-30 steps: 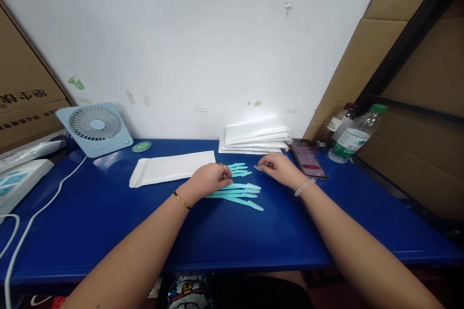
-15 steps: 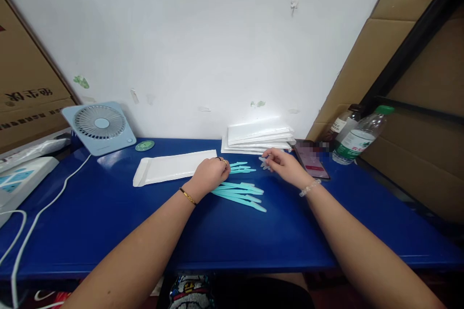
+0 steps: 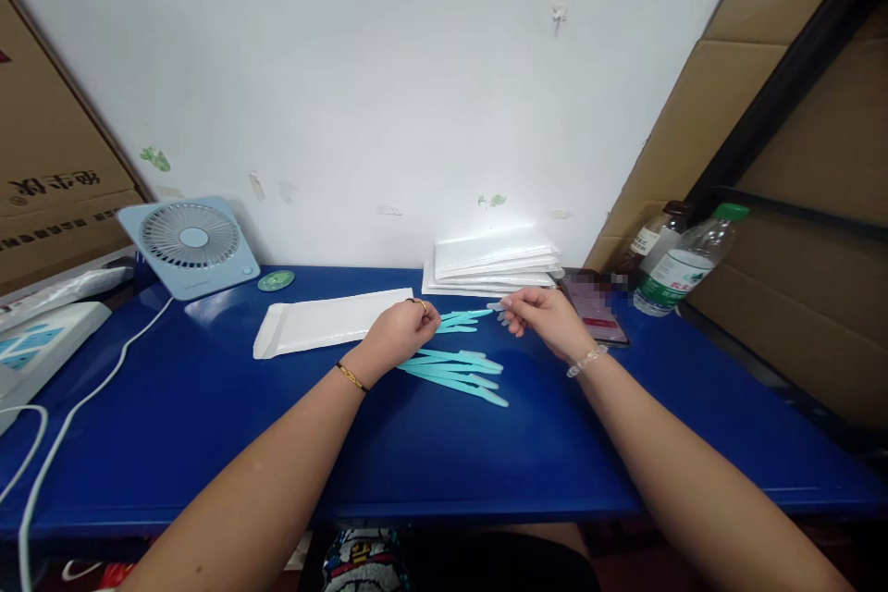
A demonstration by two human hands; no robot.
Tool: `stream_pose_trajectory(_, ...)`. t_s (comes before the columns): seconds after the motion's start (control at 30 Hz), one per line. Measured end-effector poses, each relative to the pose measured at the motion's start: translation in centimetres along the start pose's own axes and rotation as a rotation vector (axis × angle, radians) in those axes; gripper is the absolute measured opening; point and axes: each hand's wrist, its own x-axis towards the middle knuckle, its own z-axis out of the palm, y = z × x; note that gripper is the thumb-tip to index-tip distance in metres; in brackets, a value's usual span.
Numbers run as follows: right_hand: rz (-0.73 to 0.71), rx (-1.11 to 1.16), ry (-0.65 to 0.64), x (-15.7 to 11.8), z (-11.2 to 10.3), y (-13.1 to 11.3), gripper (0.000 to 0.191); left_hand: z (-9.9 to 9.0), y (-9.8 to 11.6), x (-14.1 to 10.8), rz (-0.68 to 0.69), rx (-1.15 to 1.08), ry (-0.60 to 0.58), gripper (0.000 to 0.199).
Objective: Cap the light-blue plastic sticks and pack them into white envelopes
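Note:
My left hand (image 3: pixel 397 333) pinches a turquoise eyebrow razor (image 3: pixel 469 315) whose blade end points to the right. My right hand (image 3: pixel 548 319) has thumb and forefinger closed on a small clear cap (image 3: pixel 495 306), close to that razor's tip; I cannot tell whether the two touch. More clear caps (image 3: pixel 504 319) show just under the right fingers. Beside the left hand lie other loose turquoise razors (image 3: pixel 459 329). Nearer to me, several razors with caps (image 3: pixel 462 374) fan out on the blue table (image 3: pixel 444 462).
A white padded envelope (image 3: pixel 326 324) lies left of the hands. Behind them is a stack of white envelopes (image 3: pixel 492 264). At right are a phone (image 3: pixel 600 319) and two bottles (image 3: pixel 684 268). A blue fan (image 3: pixel 192 240), its cable and a green disc (image 3: pixel 276 280) are at left.
My left hand has lifted a razor, its tip now stretching toward the right hand. The right fingers have taken a clear cap and brought it to that tip.

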Motion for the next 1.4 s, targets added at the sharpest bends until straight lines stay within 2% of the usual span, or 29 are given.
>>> stream_pose_trajectory(0.13, 0.003, -0.008, -0.076, -0.2, 0.7, 0.2, 0.038, 0.0, 0.2, 0.0, 0.006, -0.034, -0.012, 0.028)
stream_pose_trajectory(0.3, 0.006, -0.076, -0.215, -0.5, 1.2, 0.2, 0.038, 0.3, 0.7, -0.2, 0.076, -0.087, -0.093, 0.028)
stream_pose_trajectory(0.37, 0.002, -0.194, -0.234, -0.4, 0.5, 0.0, 0.039, 0.4, 0.8, -0.3, 0.086, -0.089, -0.124, 0.029)
stream_pose_trajectory(0.4, -0.018, -0.287, -0.204, -0.4, -0.1, -0.1, 0.039, 0.5, 0.7, -0.3, 0.084, -0.079, -0.131, 0.03)
stream_pose_trajectory(0.53, -0.177, -0.731, 0.049, 0.2, -3.1, -0.2, 0.025, 0.7, -0.1, 0.0, 0.071, 0.074, -0.065, 0.026)
stream_pose_trajectory(0.63, -0.201, -0.934, -0.011, 0.5, -4.8, 0.6, 0.012, 0.8, -0.8, 0.3, 0.063, 0.221, -0.035, 0.019)
stream_pose_trajectory(0.73, -0.176, -1.021, -0.122, 0.8, -4.8, 1.5, 0.008, 0.8, -1.1, 0.4, 0.049, 0.276, -0.042, 0.016)
stream_pose_trajectory(0.93, -0.099, -0.928, -0.234, 0.8, -3.3, 2.1, 0.006, 1.1, -1.2, 0.5, 0.053, 0.245, -0.049, 0.013)
stream_pose_trajectory(1.17, -0.125, -0.733, -0.294, 0.3, -1.9, 1.4, 0.006, 0.9, -1.0, 0.4, 0.038, 0.142, -0.036, 0.01)
stream_pose_trajectory(1.4, -0.168, -0.555, -0.288, -0.1, -0.9, 0.5, 0.022, 0.6, -0.8, 0.4, 0.016, 0.083, -0.012, 0.013)
